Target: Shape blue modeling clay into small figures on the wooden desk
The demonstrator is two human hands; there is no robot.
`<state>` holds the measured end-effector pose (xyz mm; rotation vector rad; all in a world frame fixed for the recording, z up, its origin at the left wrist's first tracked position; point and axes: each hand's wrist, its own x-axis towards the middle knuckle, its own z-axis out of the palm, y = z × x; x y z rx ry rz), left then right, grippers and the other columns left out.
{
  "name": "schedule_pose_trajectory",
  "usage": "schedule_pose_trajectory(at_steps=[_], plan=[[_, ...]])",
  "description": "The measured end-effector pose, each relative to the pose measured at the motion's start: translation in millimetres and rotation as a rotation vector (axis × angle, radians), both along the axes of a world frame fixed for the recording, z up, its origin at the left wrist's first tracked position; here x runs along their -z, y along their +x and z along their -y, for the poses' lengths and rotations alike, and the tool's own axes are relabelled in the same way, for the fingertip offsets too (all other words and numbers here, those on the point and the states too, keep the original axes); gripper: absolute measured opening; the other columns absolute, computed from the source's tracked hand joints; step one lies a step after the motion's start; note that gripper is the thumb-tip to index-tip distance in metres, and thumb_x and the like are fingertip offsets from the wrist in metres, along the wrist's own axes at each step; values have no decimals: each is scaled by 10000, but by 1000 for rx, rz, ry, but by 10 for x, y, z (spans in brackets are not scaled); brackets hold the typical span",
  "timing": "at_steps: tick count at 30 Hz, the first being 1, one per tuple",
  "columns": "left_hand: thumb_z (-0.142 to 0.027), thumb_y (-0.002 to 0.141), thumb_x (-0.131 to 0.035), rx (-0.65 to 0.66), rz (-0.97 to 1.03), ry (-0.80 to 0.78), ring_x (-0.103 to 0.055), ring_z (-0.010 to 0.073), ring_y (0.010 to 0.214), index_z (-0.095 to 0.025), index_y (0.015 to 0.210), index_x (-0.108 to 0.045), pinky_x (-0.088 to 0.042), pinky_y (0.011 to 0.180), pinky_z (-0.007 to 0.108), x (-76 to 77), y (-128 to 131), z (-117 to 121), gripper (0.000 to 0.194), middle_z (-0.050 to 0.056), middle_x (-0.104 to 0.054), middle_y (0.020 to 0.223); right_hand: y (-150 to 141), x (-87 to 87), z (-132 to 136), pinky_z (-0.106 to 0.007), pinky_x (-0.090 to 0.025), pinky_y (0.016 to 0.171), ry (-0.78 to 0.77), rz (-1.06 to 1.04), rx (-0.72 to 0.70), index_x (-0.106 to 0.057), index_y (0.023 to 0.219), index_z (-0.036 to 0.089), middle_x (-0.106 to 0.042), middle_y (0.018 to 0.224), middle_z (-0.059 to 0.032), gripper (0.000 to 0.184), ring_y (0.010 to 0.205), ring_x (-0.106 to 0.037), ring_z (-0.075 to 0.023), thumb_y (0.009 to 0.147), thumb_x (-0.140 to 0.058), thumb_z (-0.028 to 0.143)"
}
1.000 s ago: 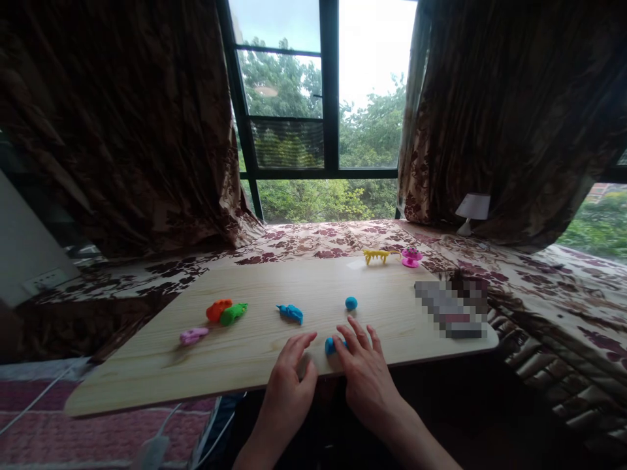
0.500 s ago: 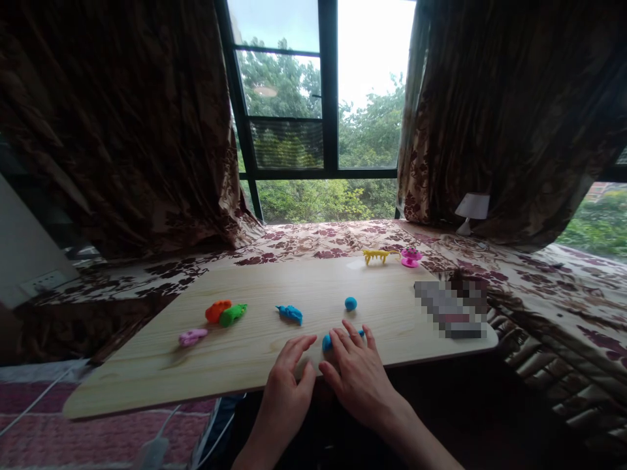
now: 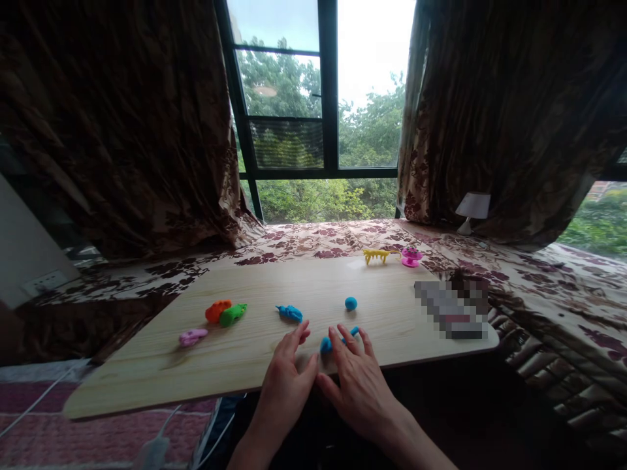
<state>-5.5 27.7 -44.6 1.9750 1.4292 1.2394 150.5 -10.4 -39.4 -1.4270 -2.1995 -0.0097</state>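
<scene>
I have my right hand [image 3: 360,375] flat, fingers slightly spread, over a blue clay-like roll [image 3: 326,344] on the pale wooden table [image 3: 245,359]. My left hand [image 3: 287,375] sits alongside, thumb parted from fingers, gripping nothing I can see. Beyond the right fingertips lies a round blue clay-like ball [image 3: 351,303]; beyond the left, a knobbly blue clay-like figure [image 3: 290,313].

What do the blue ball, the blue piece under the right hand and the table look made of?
Ball: probably matte modelling clay, given its smooth, plain surface.
Piece: seemingly the same matte clay, from the matching blue; the right hand hides part.
Table: wood or wood-look laminate with a slight sheen; pale grain lines show.
</scene>
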Motion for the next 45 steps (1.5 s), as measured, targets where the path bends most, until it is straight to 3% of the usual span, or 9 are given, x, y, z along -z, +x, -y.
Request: schedule_pose_trajectory(at_steps=[5, 11, 14, 18, 22, 27, 33, 38, 45], plan=[[-233, 754, -577, 77, -38, -27, -534, 177, 1076, -252, 1254, -436, -416, 960, 366, -24, 49, 44, 520, 45, -563, 1187, 67, 61, 186, -503, -108, 1109, 7, 2, -29, -188, 1420, 136, -338, 1435, -54, 618, 1358, -178, -234, 882, -427, 325], [-228, 796, -529, 156, -133, 50, -562, 182, 1008, -254, 967, -635, -433, 925, 358, -98, 94, 110, 203, 27, -632, 1022, 122, -43, 173, -500, -101, 1104, 4, -36, -40, -179, 1419, 129, -381, 1412, -58, 648, 1352, -191, -237, 851, -455, 272], [-282, 807, -529, 144, -200, 57, -560, 189, 991, -259, 963, -641, -432, 908, 366, -135, 81, 121, 193, 29, -629, 1008, 224, -119, 59, -488, -126, 1090, 12, -52, -22, -337, 1357, 188, -436, 1376, -38, 509, 1326, -250, -233, 857, -433, 199], [-353, 772, -584, 145, -267, 56, -552, 210, 983, -255, 987, -630, -417, 902, 386, -161, 109, 134, 241, 32, -622, 989, 392, -125, -61, -472, -175, 1055, 17, -68, 56, -578, 1102, 247, -579, 1199, -26, 314, 1229, -382, -238, 830, -482, 125], [-306, 828, -508, 177, -259, 32, -567, 185, 932, -258, 933, -637, -424, 873, 354, -205, 111, 117, 173, 15, -632, 916, 458, -130, -167, -403, -283, 983, 0, -103, 22, -630, 960, 261, -651, 960, -1, 207, 1059, -493, -209, 822, -543, 134], [-338, 799, -551, 181, -316, 64, -548, 203, 977, -270, 987, -620, -399, 905, 386, -263, 110, 113, 212, 16, -634, 982, 468, -153, -212, -367, -339, 905, 14, -157, 5, -639, 904, 241, -640, 873, -9, 135, 952, -511, -203, 812, -583, 160], [-197, 746, -602, 155, -340, 139, -537, 205, 995, -262, 994, -613, -382, 930, 406, -206, 138, 35, 257, 11, -643, 1003, 539, -117, -215, -350, -369, 862, -1, -202, -28, -657, 902, 253, -630, 861, -9, 151, 922, -509, -199, 794, -611, 158], [-200, 751, -582, 202, -295, 107, -539, 214, 1025, -266, 989, -620, -387, 941, 419, -188, 104, -56, 250, 17, -651, 1021, 571, -162, -261, -352, -380, 864, -2, -142, -29, -679, 900, 267, -630, 891, -18, 148, 937, -512, -201, 800, -608, 184], [-183, 720, -596, 149, -225, 88, -565, 212, 973, -245, 958, -602, -422, 906, 404, -136, 139, -27, 247, 22, -651, 975, 367, -190, -22, -419, -291, 993, 60, -16, 46, -552, 1160, 229, -573, 1128, -67, 298, 1084, -457, -232, 881, -456, 194]])
